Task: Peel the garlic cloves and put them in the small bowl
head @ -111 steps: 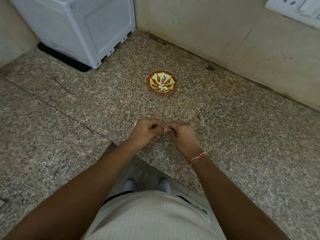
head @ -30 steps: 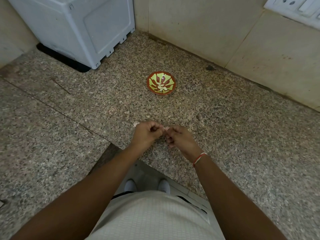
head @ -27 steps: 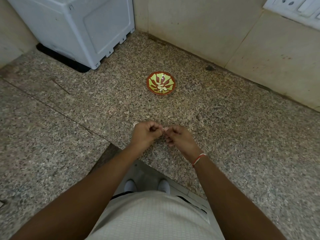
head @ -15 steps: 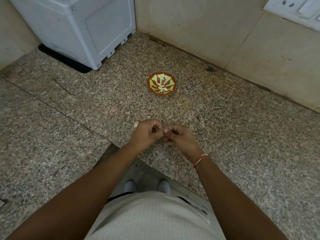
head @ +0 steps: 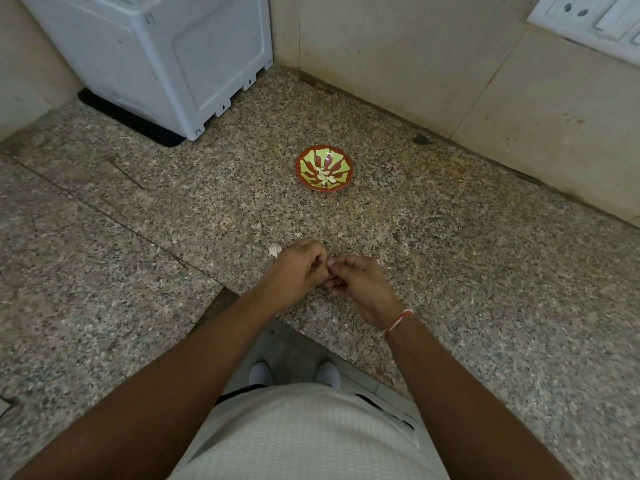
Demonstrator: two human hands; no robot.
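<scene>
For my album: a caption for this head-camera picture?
Both hands work together at a garlic clove above the granite counter; small bowl waits beyond.

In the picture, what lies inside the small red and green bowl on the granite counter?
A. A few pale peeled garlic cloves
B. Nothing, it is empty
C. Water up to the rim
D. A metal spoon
A: a small pile of pale garlic cloves lies at the bottom of the small bowl, which stands apart from both hands; no spoon or water shows there.
</scene>
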